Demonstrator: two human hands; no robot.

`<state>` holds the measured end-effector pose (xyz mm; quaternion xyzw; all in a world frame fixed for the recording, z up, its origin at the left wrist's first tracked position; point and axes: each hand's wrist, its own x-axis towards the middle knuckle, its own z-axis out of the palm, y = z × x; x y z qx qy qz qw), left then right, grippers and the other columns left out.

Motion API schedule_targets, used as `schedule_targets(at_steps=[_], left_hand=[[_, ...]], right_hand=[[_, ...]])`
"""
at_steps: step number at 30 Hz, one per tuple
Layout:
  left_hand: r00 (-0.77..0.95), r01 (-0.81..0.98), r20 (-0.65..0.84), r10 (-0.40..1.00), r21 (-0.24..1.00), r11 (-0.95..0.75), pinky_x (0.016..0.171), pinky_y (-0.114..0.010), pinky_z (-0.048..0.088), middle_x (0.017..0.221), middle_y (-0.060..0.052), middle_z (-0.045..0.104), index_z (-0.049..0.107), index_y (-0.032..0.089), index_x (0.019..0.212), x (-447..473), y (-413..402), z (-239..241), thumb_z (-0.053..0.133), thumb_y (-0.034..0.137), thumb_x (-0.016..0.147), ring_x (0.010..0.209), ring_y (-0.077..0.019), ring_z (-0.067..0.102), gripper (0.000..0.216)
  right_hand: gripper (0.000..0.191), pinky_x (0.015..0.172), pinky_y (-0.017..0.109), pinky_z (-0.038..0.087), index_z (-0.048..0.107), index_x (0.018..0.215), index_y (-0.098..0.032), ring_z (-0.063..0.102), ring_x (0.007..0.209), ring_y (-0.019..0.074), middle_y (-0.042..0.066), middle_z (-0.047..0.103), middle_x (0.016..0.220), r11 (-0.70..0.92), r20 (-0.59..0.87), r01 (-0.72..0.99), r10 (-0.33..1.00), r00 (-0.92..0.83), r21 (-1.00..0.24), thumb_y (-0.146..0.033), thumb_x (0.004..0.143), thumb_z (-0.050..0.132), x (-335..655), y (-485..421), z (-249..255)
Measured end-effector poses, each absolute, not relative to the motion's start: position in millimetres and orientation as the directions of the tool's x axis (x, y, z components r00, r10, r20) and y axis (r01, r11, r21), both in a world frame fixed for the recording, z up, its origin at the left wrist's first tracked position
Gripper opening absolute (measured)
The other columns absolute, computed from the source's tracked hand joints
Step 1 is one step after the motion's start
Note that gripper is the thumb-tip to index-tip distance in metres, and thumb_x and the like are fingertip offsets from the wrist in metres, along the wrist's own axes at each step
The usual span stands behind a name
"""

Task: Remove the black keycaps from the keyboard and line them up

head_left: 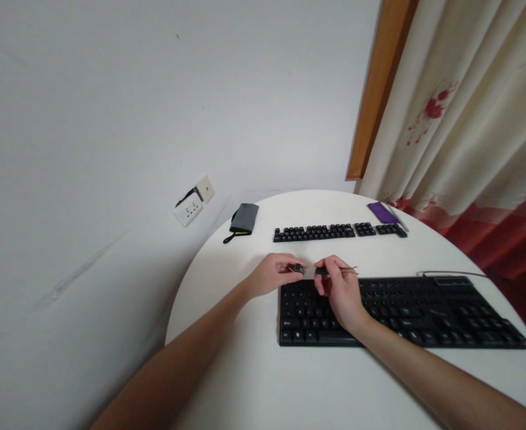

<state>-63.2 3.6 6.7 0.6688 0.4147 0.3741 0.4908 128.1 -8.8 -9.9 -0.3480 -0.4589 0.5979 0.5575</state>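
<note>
My left hand pinches a small black keycap between thumb and fingers, just above the back left corner of the black keyboard. Facing it, my right hand is closed around a slim keycap puller. Its dark end points left at the keycap, with a small gap between them. Thin wire prongs stick out past my right fingers. On the keyboard's left part, the back rows are blurred and partly hidden by my right hand.
Behind the keyboard lies a long row of loose black keycaps. A grey pouch rests at the white table's back left, a purple cloth at its back right. The keyboard cable runs right. Wall left, curtain right.
</note>
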Motion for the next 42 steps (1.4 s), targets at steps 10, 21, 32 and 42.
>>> schedule_targets(at_steps=[10,21,32,42], left_hand=[[0.361,0.032,-0.004,0.932,0.999,-0.009,0.090,-0.035,0.054,0.098,-0.011,0.076,0.073,0.011,0.115,-61,4,-3,0.080,0.031,0.076,0.084,-0.0185,0.070,0.044],[0.385,0.126,-0.023,0.922,0.992,-0.028,0.082,-0.030,0.053,0.089,-0.004,0.072,0.068,0.014,0.124,-60,2,5,0.084,0.022,0.066,0.081,-0.0158,0.066,0.060],[0.358,0.472,0.226,0.906,0.793,-0.385,0.083,-0.028,0.053,0.091,-0.002,0.072,0.044,0.025,0.146,-62,-3,22,0.074,0.029,0.081,0.082,-0.0156,0.067,0.072],[0.256,0.422,0.301,0.919,0.820,-0.386,0.086,-0.028,0.054,0.093,-0.003,0.071,0.041,0.023,0.148,-55,-5,15,0.074,0.029,0.081,0.082,-0.0158,0.068,0.075]], right_hand=[[0.033,0.044,0.019,0.029,0.059,0.084,-0.019,0.043,0.043,0.0084,-0.004,0.053,0.048,0.023,0.095,-0.387,0.981,-0.166,-0.922,-0.051,0.093,0.055,127,-7,-12],[0.031,0.039,0.019,0.026,0.060,0.082,-0.018,0.043,0.040,0.0078,-0.003,0.055,0.050,-0.071,0.041,-0.528,0.979,-0.199,-0.846,-0.048,0.089,0.061,127,-7,-7],[0.029,0.044,0.020,0.031,0.062,0.084,-0.018,0.047,0.046,0.0086,0.000,0.061,0.058,-0.157,-0.021,-0.621,0.975,-0.221,-0.768,-0.047,0.086,0.067,129,-6,-4],[0.029,0.051,0.020,0.042,0.064,0.087,-0.021,0.052,0.056,0.0103,0.000,0.063,0.067,-0.269,-0.084,-0.633,0.948,-0.307,-0.726,-0.047,0.081,0.074,132,-3,-5]])
